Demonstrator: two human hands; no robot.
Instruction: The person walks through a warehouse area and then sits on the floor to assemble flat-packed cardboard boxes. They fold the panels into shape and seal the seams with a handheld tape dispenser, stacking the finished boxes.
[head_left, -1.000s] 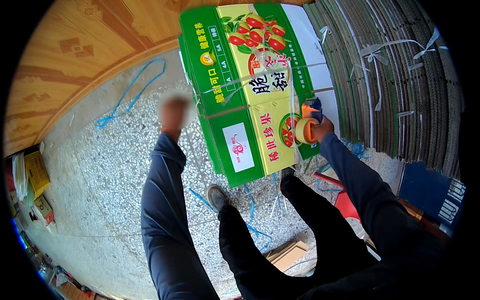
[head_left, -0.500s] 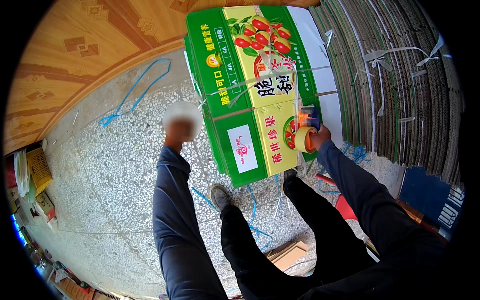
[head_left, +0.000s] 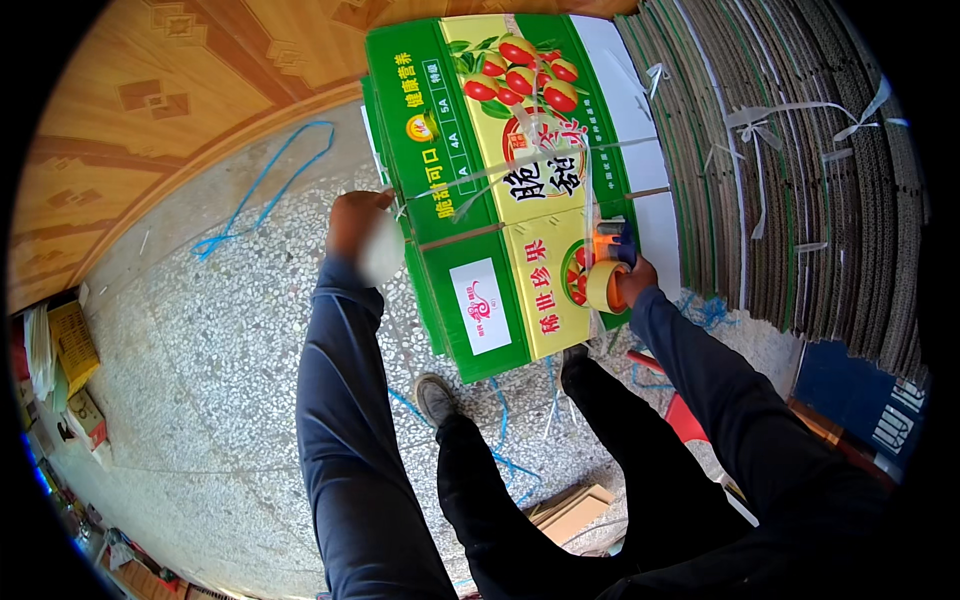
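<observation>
A bundle of flattened fruit cartons, green and yellow with printed red fruit, lies in front of me. A clear strap crosses it. My left hand is at the bundle's left edge, beside the strap's end, its fingers bent together; a blurred patch hides part of the hand and whatever it may hold. On the near right of the top carton, my right hand is closed on an orange and blue tape dispenser with a roll of yellowish tape.
Tall bundles of cardboard stand close on the right. A wood-patterned panel runs along the far left. Blue strapping lies loose on the speckled floor. Cardboard pieces and a red object are near my legs.
My left hand has moved up and turned toward the bundle's left edge, beside the strap. My right hand still holds the tape dispenser at almost the same place on the carton.
</observation>
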